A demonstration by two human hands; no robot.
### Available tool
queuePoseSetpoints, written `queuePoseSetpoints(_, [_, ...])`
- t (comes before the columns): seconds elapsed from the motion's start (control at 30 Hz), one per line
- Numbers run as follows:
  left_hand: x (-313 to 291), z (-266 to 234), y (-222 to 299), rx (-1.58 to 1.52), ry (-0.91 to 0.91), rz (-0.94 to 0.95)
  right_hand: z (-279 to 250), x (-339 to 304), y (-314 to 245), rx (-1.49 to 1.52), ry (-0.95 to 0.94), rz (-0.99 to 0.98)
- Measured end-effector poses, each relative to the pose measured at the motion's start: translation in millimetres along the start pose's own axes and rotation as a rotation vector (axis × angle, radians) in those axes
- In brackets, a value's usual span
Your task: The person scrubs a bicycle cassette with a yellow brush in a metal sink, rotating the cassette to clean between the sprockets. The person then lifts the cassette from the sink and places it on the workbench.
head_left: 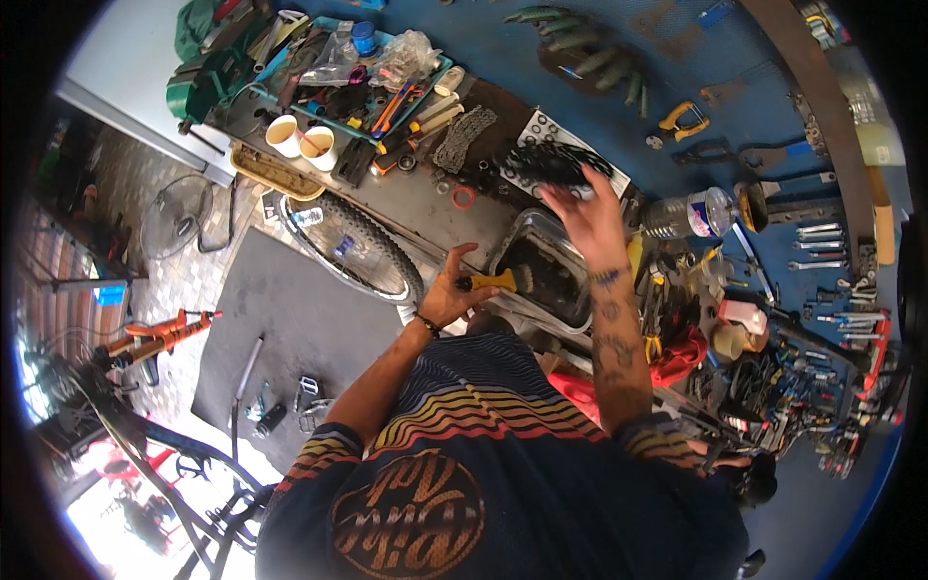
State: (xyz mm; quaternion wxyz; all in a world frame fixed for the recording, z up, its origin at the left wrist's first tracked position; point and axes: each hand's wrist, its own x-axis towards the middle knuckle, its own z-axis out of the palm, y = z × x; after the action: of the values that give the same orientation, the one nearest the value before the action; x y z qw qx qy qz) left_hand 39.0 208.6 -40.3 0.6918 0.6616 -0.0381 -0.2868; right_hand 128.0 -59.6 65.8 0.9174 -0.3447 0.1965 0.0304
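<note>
My left hand (448, 294) is closed round a brush (495, 281) with a yellow handle, its pale bristles pointing right over the near left side of a metal pan (553, 275). Dark residue covers the pan's bottom. Beyond the pan, my right hand (585, 208) grips a black, toothed bicycle cassette (541, 162), smeared by motion. The cassette is above a white sheet (619, 178) with several small rings on it; whether it touches the sheet I cannot tell. Part of the right-hand grip is hidden behind the hand.
A bicycle chain (465, 135) and a red ring (464, 197) lie on the bench. Two cups (317, 147) and a blue tray (440, 75) of tools stand left. A wheel (372, 237) leans below the bench edge. A plastic bottle (691, 215) lies right, before wall-hung tools.
</note>
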Motion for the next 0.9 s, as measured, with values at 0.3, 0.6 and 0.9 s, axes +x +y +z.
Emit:
queuePoseSetpoints(0.3, [22.1, -26.9, -13.8, 0.360, -0.135, 0.112, 89.7, 212.4, 29.0, 0.396, 0.255, 0.117])
queuePoseSetpoints(0.6, [15.1, -43.7, -9.8, 0.315, -0.218, 0.022, 124.7, 276.3, 19.8, 0.496, 0.548, 0.154])
queuePoseSetpoints(0.9, [24.3, -58.1, 0.3, 0.301, -0.259, 0.019, 98.1, 330.2, 12.5, 0.357, 0.426, 0.076])
